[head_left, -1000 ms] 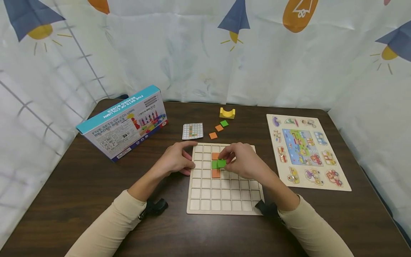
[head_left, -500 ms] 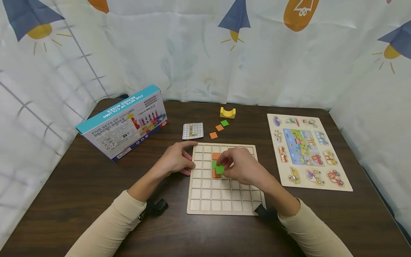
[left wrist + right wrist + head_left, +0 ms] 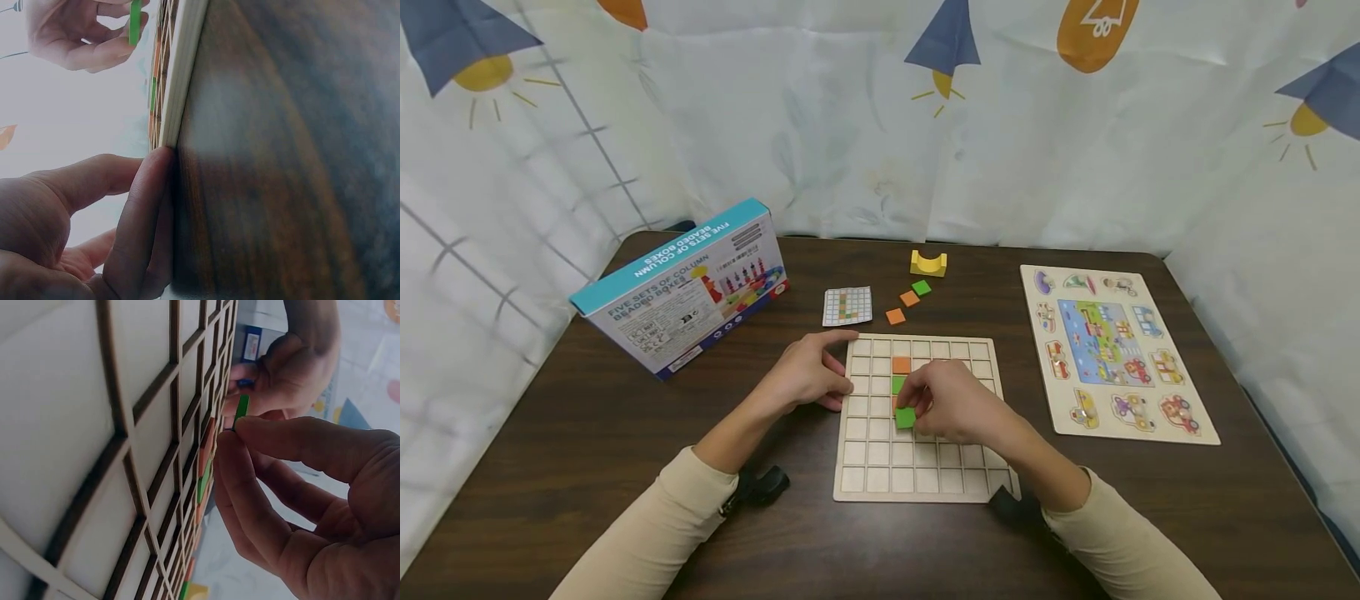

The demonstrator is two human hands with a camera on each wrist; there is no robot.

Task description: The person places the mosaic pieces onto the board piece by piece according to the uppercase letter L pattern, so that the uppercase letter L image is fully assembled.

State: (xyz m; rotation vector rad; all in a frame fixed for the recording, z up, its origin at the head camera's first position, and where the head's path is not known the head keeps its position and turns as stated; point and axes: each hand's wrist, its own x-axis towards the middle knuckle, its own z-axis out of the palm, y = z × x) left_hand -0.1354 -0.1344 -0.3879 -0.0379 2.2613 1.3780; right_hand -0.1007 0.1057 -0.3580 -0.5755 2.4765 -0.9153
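A thin green square tile [image 3: 906, 417] is pinched between the thumb and a finger of my right hand [image 3: 958, 404]. In the right wrist view that tile [image 3: 242, 407] stands on edge at the fingertips, raised off the wooden grid board [image 3: 925, 481]. On the board, one column holds an orange tile [image 3: 901, 365], a green tile [image 3: 898, 384] below it, and another orange tile mostly hidden by my right fingers. My left hand [image 3: 805, 375] rests against the board's left edge with extended fingers; the left wrist view shows a fingertip [image 3: 164, 156] touching the board's side.
Beyond the board lie a small pattern card [image 3: 847, 307], two loose orange tiles [image 3: 896, 317], a green tile [image 3: 922, 287] and a yellow curved block [image 3: 928, 264]. A large box [image 3: 688, 287] stands at left. A picture puzzle board [image 3: 1112, 358] lies at right.
My right hand has moved toward me down the column with the green tile, from beside the placed green tile to just below the lower orange one. My left hand stays at the board's edge.
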